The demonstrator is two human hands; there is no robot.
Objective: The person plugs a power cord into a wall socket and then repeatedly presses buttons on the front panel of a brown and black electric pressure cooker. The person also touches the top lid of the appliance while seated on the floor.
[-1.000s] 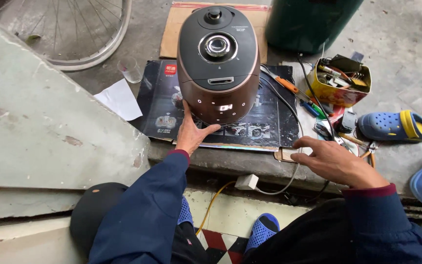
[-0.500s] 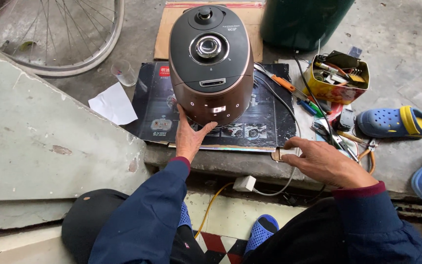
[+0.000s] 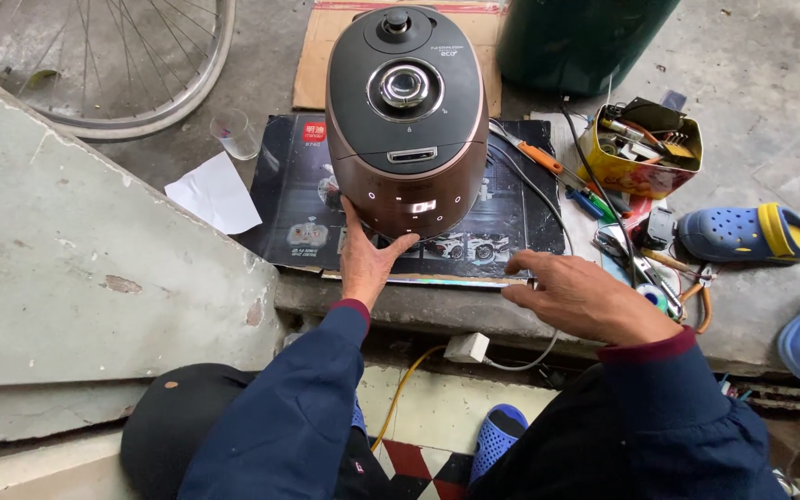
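Note:
A brown and black electric rice cooker [image 3: 406, 120] stands upright on a dark printed cardboard sheet [image 3: 303, 199] laid on a concrete ledge. My left hand [image 3: 369, 259] presses flat against the cooker's lower front, fingers spread. Off to the right, my right hand [image 3: 581, 296] rests palm down on the sheet's front edge, fingers apart, holding nothing. A grey cable [image 3: 531, 190] runs from behind the cooker, over the ledge, to a white plug [image 3: 467, 347].
A yellow tin of tools [image 3: 639, 148] sits right of the cooker, with screwdrivers [image 3: 548, 165] and pliers [image 3: 696, 294] lying nearby. Blue clogs [image 3: 745, 233] lie far right. A small glass [image 3: 235, 134], white paper [image 3: 214, 193] and a bicycle wheel [image 3: 113, 65] are at left; a green drum [image 3: 578, 42] behind.
My right hand has lifted slightly and shifted left along the ledge edge. My left hand stays against the cooker's front. The view has drifted a little.

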